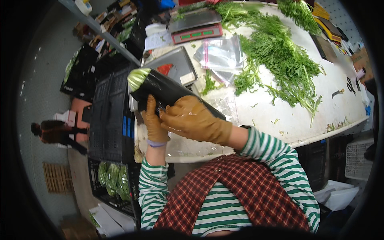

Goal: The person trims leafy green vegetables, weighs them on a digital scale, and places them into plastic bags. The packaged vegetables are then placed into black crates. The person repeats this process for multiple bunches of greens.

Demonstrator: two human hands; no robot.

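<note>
A long bundle in dark plastic wrap (172,90) lies slantwise over the left part of the white table (264,123), with pale green stalk ends showing at its upper left end. My left hand (155,120), in a brown glove, grips the bundle's lower edge from beneath. My right hand (195,120), also gloved, has its fingers closed on the dark wrap near the middle. Beyond the bundle lies a metal tray (192,64) with a red piece in it. Clear plastic bags (223,54) and loose leafy greens (273,51) lie to the right.
A scale (196,28) stands at the table's far side. A hooked knife (338,93) and black scissors (350,86) lie at the right. Dark crates (108,111) are stacked at the left, above a crate of bagged greens (114,180). Another person (57,132) is at far left.
</note>
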